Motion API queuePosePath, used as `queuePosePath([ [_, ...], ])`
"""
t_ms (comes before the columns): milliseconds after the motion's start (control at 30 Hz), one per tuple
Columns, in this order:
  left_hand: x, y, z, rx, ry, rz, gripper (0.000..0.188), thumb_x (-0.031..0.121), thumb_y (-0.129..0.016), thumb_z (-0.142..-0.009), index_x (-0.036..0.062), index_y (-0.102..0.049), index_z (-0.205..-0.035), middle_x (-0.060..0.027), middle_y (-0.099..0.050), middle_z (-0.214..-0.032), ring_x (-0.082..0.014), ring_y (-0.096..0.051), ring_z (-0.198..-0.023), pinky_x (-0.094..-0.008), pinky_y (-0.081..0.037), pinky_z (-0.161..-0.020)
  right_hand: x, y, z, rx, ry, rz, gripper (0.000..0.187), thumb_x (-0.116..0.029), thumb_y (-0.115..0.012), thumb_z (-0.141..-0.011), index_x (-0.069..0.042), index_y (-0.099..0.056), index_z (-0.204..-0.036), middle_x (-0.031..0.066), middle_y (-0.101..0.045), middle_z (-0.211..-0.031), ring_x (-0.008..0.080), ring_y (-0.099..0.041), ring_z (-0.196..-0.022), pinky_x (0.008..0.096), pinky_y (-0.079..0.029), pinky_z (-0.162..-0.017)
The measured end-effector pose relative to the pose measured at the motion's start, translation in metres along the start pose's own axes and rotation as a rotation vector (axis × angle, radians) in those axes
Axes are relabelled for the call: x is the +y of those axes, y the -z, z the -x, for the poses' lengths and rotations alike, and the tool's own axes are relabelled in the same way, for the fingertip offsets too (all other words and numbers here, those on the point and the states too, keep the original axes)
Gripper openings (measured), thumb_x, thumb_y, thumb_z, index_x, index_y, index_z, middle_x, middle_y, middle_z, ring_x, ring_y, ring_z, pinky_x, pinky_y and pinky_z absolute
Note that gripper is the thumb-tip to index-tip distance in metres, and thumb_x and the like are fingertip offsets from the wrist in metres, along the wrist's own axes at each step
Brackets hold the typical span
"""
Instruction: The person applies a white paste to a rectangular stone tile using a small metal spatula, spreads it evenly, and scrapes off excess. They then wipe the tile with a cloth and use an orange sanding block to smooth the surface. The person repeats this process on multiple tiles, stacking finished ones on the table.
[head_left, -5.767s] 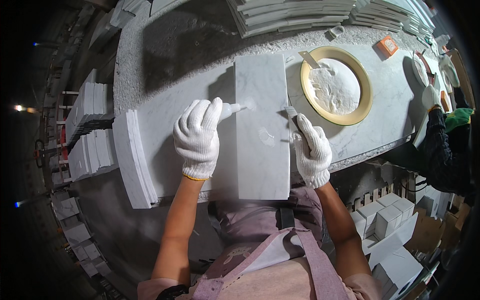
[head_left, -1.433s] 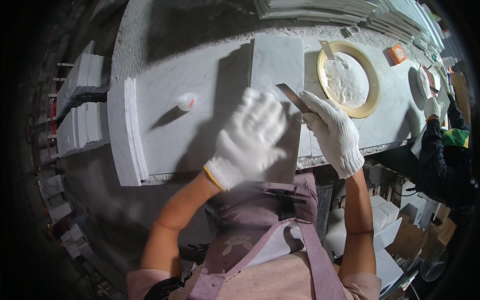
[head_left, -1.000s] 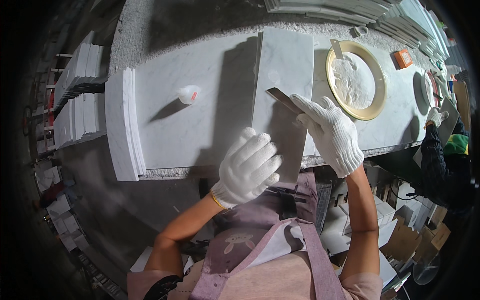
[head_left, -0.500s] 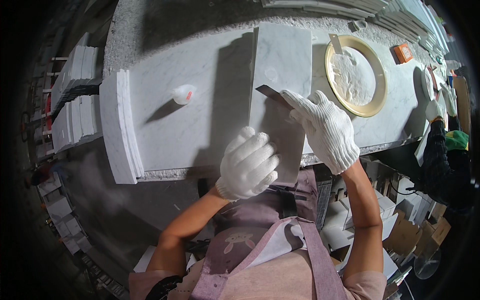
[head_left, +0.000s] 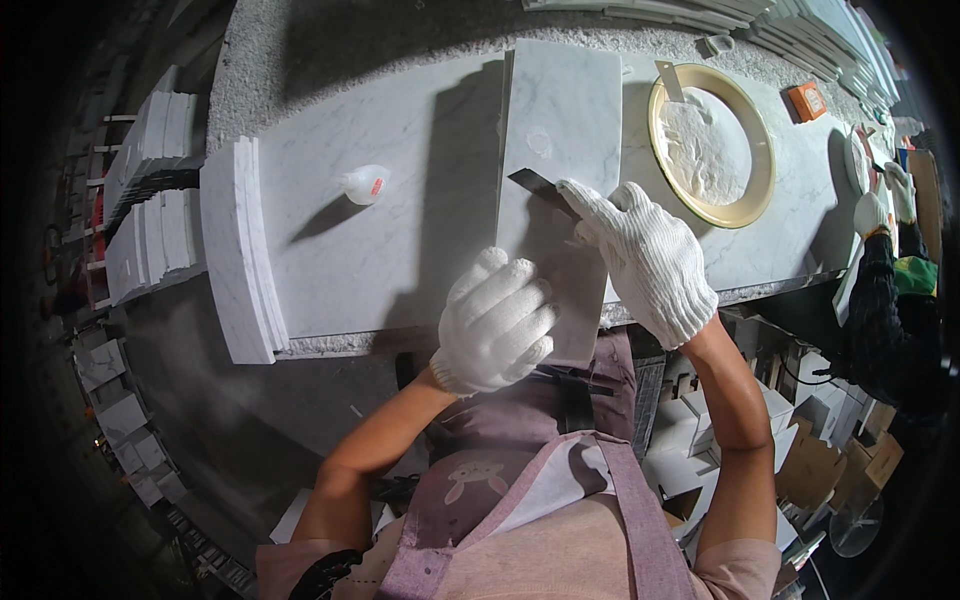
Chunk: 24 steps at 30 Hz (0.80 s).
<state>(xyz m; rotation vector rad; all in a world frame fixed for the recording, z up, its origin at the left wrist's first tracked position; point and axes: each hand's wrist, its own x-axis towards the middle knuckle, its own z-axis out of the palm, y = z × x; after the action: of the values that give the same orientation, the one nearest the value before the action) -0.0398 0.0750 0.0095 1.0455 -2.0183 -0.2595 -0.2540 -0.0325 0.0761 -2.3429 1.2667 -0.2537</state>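
Scraper point(head_left: 537, 187) slants over marble slab point(head_left: 565, 100), right hand point(head_left: 655, 260) gripping it, apparently for control; left hand point(head_left: 497, 325) hovers near, fingers half-curled.

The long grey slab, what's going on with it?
The long grey slab lies across a stone worktop in front of a person. Their gloved right hand holds a flat metal scraper over it. Their gloved left hand is by the slab's near end, with nothing to be seen in it. A small white bottle sits to the left, and a yellowish bowl of white stuff to the right.
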Motion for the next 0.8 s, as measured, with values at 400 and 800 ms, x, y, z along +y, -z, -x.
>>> queuePosePath([
  [400, 0.001, -0.004, -0.003, 0.093, -0.017, -0.039, 0.027, 0.027, -0.064, -0.094, 0.0035, -0.076, -0.099, -0.0116, -0.072, -0.104, -0.0354, -0.067, -0.109, -0.0557, -0.055, -0.094, -0.004, 0.003, 0.008, -0.033, -0.026, 0.02, 0.055, -0.009, -0.061, -0.098, -0.022, -0.057, -0.151, 0.0142, -0.063, -0.098, 0.0346, -0.068, -0.08, 0.0438, -0.056, -0.071],
  [800, 0.005, 0.0, -0.003, 0.067, -0.055, -0.071, 0.023, 0.026, -0.064, -0.096, 0.0048, -0.073, -0.099, -0.0148, -0.069, -0.112, -0.0371, -0.065, -0.115, -0.0583, -0.053, -0.094, -0.011, 0.004, 0.01, -0.083, 0.014, 0.062, 0.058, -0.006, -0.06, -0.093, -0.024, -0.062, -0.148, 0.006, -0.07, -0.097, 0.0272, -0.073, -0.08, 0.0383, -0.06, -0.069],
])
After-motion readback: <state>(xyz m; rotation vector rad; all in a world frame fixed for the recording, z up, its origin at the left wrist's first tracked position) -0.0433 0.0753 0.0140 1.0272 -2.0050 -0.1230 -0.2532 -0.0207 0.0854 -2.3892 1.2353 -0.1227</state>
